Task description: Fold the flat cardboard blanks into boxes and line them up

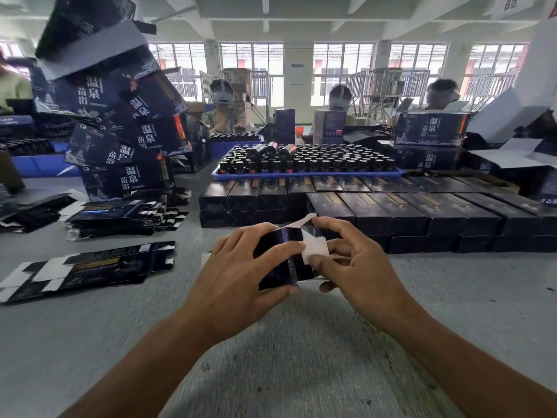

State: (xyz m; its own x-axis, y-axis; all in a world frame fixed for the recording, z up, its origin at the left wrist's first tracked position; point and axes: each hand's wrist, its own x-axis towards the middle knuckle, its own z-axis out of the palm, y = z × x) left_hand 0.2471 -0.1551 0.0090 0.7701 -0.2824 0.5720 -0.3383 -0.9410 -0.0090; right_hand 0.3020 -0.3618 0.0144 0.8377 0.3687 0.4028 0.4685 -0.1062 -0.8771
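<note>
The box is held just above the counter, in front of the person and near the rows of finished boxes. It is already opened into a sleeve; its white end flaps stand open on the right-hand end.

Left hand: fingers curled over the top of the sleeve, thumb under its near edge. This hand grips the body.

Right hand: fingers bent around the open end, thumb tip on the white flap. It appears to be pressing the flaps inward; the exact contact of the other fingers is hidden.

Recommended procedure for closing the end:
1. Keep the left-hand grip light, so the sleeve stays square and does not collapse.
2. Fold the two small side flaps in first, then the main flap over them.
3. Guide the tuck tab inside the wall; do not force it, as the thin card is likely to crease.
4. Check that the end sits flush.

Further flat blanks lie on the counter to the left, with a second stack behind them.
</note>
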